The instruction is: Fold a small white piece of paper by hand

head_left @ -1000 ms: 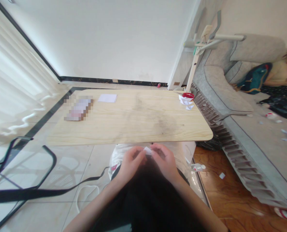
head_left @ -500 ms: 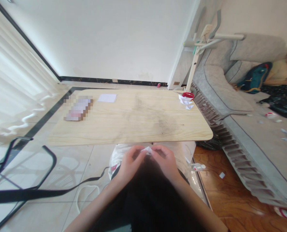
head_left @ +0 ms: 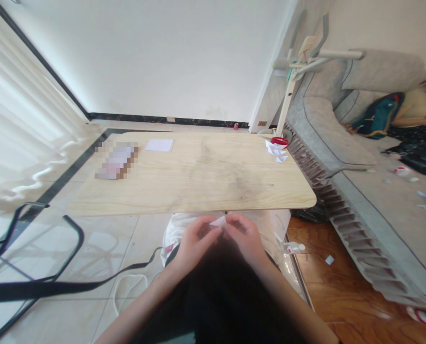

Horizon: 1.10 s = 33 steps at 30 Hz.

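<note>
A small folded white paper [head_left: 218, 221] is held between both hands, just in front of the near edge of the wooden table [head_left: 184, 186]. My left hand [head_left: 196, 239] pinches its left side between thumb and fingers. On the right side, my right hand [head_left: 245, 237] grips the paper with thumb and fingertips. Folded white paper pieces [head_left: 276, 150] lie at the table's right end, beside red-handled scissors [head_left: 279, 141]. A stack of white paper [head_left: 159, 145] rests at the back left.
A blurred-out flat object [head_left: 116, 161] lies at the table's left. To the right stand a white frame [head_left: 286, 102] and a grey sofa [head_left: 356, 138], where a person sits beside a backpack [head_left: 379, 114]. Black metal tubing [head_left: 79, 234] is at the lower left.
The small paper has turned slightly between my fingers, and its visible shape differs. My left thumb has shifted a little. Both hands stay in nearly the same place.
</note>
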Available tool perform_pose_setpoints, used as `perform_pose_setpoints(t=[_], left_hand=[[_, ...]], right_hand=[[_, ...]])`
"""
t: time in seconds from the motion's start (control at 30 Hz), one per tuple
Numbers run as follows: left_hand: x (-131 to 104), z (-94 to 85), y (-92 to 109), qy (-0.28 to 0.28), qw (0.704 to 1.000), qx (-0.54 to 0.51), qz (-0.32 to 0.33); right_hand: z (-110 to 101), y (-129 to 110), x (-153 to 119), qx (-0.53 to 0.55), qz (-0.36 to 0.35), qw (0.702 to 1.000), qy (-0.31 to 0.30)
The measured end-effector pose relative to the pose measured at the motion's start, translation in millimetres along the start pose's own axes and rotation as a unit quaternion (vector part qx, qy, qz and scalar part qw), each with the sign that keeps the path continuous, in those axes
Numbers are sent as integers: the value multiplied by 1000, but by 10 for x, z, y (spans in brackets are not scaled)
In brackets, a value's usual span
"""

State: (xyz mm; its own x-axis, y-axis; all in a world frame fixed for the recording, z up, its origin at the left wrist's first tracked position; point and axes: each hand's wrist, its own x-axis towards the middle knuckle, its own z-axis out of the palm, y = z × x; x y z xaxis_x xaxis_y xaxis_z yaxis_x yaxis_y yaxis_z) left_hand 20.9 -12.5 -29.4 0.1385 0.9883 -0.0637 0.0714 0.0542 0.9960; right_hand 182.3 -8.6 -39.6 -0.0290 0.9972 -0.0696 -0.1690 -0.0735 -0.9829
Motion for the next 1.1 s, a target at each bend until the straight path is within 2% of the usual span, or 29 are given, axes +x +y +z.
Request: perform_pose_setpoints(t=[0.17,0.3,0.7,0.9,1.1], left_hand=[[17,-21,2,-7,999,43,25],[35,-30,-24,7,999,47,13],[20,4,25,29,999,32,10],[20,-13,-12,16,998,60,19],[27,-32,-17,3,994,99,56]], right_hand=[[-18,49,9,63,11,998,-21],[-21,57,2,74,12,997,-36],[-18,17,-11,7,-2,1000,-28],[-9,10,-22,-56,-32,998,-16],[-6,27,-36,-100,-53,993,-19]])
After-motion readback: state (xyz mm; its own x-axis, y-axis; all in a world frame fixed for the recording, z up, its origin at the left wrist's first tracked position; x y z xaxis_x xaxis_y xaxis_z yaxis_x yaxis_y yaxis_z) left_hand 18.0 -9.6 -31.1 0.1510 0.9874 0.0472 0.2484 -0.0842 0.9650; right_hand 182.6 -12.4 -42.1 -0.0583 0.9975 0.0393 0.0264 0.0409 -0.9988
